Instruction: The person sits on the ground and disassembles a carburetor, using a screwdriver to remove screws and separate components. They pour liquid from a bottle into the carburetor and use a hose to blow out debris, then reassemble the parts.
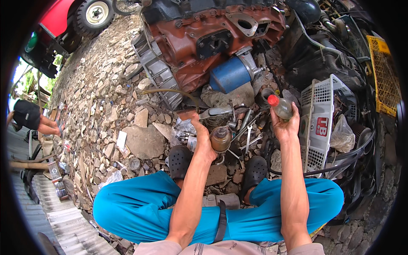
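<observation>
My left hand (pixel 202 138) is closed on the end of a thin yellowish hose (pixel 170 90) that arches off to the left. Just right of that hand is a rounded container with brownish liquid (pixel 221 136); whether they touch I cannot tell. In my right hand (pixel 287 123) is a glass bottle (pixel 281 109) with a red cap, tilted toward the upper left. Wrenches (pixel 249 138) and small metal parts lie on the stones between my hands. Above them, a blue cylinder (pixel 229 74) is attached to a metal fitting beside a red-brown engine block (pixel 191 59).
A white plastic crate (pixel 314 144) stands right of my arm, near cables and a yellow mesh panel (pixel 382 72). My legs and black clogs frame the work spot. At left are another person's leg (pixel 49 125), corrugated sheet (pixel 63 216) and a red vehicle (pixel 57 17).
</observation>
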`<state>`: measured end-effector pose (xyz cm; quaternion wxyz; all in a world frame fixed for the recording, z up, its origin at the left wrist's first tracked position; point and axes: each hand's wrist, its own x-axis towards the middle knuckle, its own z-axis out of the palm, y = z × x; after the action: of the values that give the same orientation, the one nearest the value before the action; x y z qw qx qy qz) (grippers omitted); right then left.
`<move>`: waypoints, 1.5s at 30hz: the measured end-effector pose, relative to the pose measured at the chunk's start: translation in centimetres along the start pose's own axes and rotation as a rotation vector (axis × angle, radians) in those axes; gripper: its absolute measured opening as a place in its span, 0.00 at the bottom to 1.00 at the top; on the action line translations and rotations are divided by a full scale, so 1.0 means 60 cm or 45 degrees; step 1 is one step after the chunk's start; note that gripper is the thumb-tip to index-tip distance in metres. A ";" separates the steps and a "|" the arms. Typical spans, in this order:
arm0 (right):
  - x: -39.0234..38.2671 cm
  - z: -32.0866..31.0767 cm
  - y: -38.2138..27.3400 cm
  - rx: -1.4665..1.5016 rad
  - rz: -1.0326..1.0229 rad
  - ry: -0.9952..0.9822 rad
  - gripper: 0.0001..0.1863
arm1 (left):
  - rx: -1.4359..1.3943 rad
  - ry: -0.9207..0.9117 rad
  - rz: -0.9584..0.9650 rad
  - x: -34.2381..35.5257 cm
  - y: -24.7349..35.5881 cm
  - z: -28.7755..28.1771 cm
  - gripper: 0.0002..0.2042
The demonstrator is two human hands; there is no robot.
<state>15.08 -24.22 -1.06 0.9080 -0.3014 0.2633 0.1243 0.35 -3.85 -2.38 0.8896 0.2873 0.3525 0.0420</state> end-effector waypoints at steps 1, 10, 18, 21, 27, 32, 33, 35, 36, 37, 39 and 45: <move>-0.001 0.000 0.001 0.006 0.005 -0.001 0.25 | -0.005 0.001 0.022 0.005 -0.004 -0.007 0.50; 0.004 -0.002 0.005 -0.013 0.009 0.004 0.26 | 0.009 -0.058 -0.025 -0.004 0.000 -0.006 0.51; 0.043 -0.016 0.000 0.105 0.182 -0.078 0.25 | 0.077 -0.067 0.066 0.014 -0.009 -0.028 0.50; 0.105 -0.034 -0.036 0.082 0.274 -0.107 0.27 | 0.200 -0.031 0.034 0.019 -0.014 -0.031 0.51; 0.202 -0.024 -0.075 0.052 0.449 -0.090 0.28 | 0.340 -0.005 0.181 0.002 -0.018 -0.013 0.49; 0.268 -0.032 -0.076 0.083 0.715 -0.286 0.28 | 0.579 0.171 0.196 0.016 -0.035 -0.020 0.50; 0.277 -0.033 -0.072 0.096 0.786 -0.258 0.28 | 0.622 0.164 0.207 0.024 -0.038 -0.029 0.50; 0.291 -0.035 -0.063 0.124 0.921 -0.198 0.27 | 0.724 0.176 0.252 0.030 -0.040 -0.035 0.50; 0.296 -0.039 -0.056 0.077 0.801 -0.168 0.26 | 0.784 0.199 0.286 0.029 -0.038 -0.031 0.51; 0.299 -0.045 -0.049 0.032 0.681 -0.137 0.26 | 0.798 0.205 0.299 0.026 -0.037 -0.027 0.51; 0.302 -0.041 -0.042 -0.001 0.592 -0.081 0.24 | 0.819 0.224 0.324 0.015 -0.031 -0.019 0.52; 0.328 -0.047 -0.050 -0.023 0.668 -0.119 0.24 | 0.610 0.210 0.221 0.006 -0.009 -0.018 0.58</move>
<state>31.45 -26.99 -12.45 0.8532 -0.2250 0.2890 0.3714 -0.14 -3.68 -3.49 0.7575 0.5144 0.3980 0.0566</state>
